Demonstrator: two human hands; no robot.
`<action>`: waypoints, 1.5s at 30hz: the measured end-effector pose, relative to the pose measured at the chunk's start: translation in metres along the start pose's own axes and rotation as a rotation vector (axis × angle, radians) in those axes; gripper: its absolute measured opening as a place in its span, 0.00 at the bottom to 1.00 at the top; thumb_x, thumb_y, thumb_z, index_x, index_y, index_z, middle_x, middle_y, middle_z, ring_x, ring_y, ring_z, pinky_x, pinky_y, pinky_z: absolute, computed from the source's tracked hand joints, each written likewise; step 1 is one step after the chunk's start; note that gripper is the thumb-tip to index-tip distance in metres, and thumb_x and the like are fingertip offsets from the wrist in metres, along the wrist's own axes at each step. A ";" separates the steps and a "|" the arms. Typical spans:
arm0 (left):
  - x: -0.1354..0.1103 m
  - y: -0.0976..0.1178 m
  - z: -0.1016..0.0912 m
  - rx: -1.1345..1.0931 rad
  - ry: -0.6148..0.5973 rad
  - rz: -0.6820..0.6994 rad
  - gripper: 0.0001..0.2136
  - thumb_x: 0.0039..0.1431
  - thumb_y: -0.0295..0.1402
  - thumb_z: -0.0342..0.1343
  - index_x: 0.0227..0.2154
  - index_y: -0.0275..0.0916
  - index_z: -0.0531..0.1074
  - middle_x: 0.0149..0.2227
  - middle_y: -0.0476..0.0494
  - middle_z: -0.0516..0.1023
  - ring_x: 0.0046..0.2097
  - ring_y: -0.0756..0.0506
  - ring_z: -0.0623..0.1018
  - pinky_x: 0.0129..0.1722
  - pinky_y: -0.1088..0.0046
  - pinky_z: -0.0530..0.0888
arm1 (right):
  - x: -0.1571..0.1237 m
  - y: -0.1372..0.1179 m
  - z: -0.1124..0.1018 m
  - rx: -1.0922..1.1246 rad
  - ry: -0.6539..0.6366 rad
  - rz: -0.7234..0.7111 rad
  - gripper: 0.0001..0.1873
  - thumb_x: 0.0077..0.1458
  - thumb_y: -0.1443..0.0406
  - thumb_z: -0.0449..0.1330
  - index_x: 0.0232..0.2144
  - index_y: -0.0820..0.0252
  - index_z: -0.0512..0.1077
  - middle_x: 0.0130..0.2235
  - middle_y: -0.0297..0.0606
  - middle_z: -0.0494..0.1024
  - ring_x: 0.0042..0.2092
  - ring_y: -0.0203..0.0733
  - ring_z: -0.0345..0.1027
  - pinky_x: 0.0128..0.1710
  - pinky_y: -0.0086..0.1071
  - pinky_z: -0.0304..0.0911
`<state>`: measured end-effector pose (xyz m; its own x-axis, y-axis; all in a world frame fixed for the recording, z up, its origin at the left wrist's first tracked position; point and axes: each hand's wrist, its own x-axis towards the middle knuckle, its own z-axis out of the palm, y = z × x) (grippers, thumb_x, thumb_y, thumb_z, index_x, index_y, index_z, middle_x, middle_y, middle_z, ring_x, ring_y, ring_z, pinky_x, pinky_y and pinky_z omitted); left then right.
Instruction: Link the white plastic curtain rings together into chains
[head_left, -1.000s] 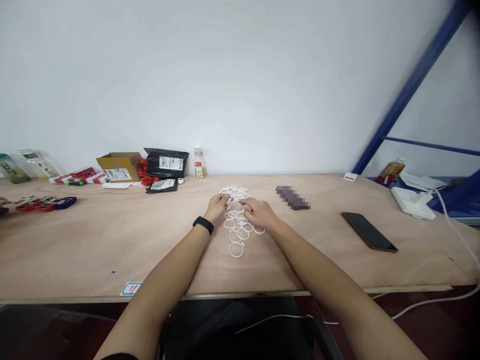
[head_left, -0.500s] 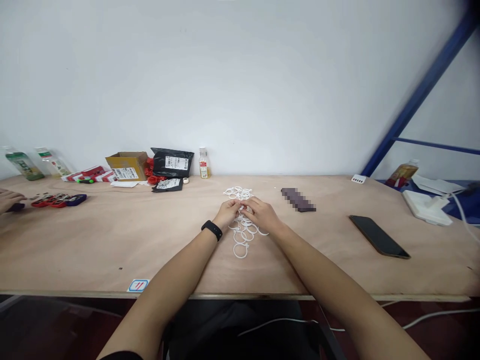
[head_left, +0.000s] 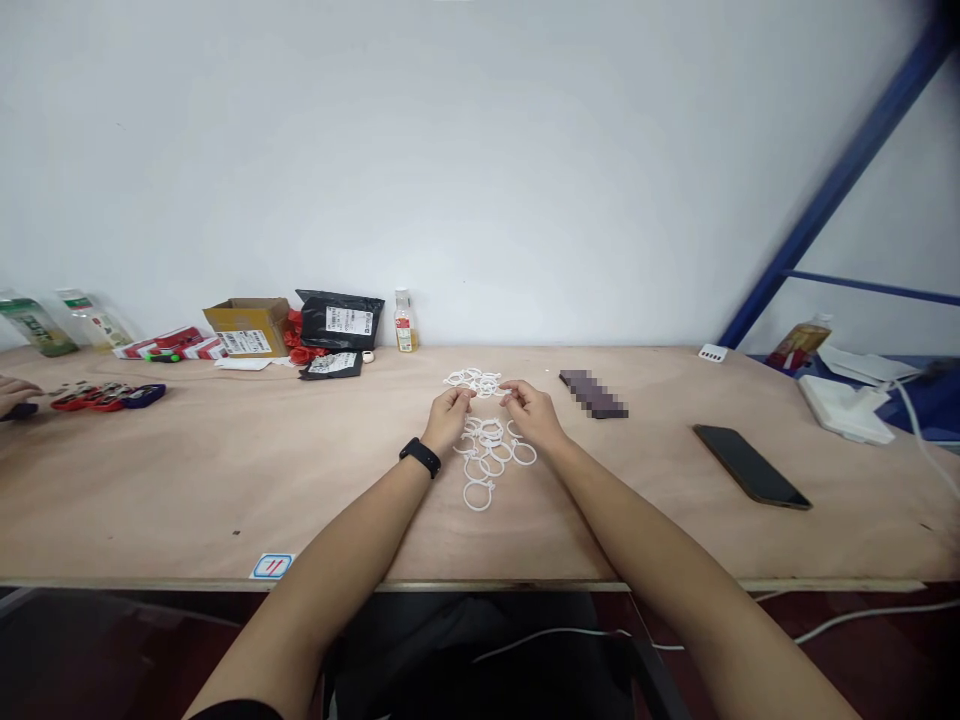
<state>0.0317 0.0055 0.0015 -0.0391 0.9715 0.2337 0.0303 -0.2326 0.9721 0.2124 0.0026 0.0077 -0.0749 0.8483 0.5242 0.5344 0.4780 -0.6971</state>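
Several white plastic rings with small clips, like curtain rings, lie in two groups on the wooden table. The far group (head_left: 474, 381) sits just beyond my hands, and the near group (head_left: 491, 463) spreads out between and below them. My left hand (head_left: 448, 418), with a black band on its wrist, is closed in a pinch left of the rings; whatever its fingertips hold, if anything, is too small to make out. On the other side, my right hand (head_left: 534, 412) has thumb and forefinger slightly apart beside the far group, with nothing visible between them.
A phone (head_left: 752, 466) and a pixelated dark object (head_left: 592, 394) lie to the right. Along the wall stand a cardboard box (head_left: 246, 325), a black parcel (head_left: 341, 318) and a small bottle (head_left: 405, 322). Another person's hand (head_left: 16, 393) is at the left edge, near red and purple cases (head_left: 109, 397).
My hands were together over the rings; now they are apart, the left drawn leftward and the right slightly rightward. The rings between them have come into view.
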 end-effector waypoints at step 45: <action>-0.012 0.002 -0.010 0.620 -0.182 0.272 0.13 0.51 0.25 0.49 0.37 0.36 0.76 0.30 0.46 0.79 0.29 0.49 0.76 0.33 0.74 0.72 | 0.000 0.006 -0.005 -0.236 -0.162 -0.164 0.20 0.50 0.72 0.48 0.44 0.58 0.70 0.38 0.37 0.79 0.39 0.43 0.72 0.38 0.31 0.61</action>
<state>0.0222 -0.0070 0.0006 0.2171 0.8870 0.4076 0.5812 -0.4529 0.6761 0.2197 0.0038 0.0061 -0.2986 0.7986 0.5226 0.6830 0.5613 -0.4675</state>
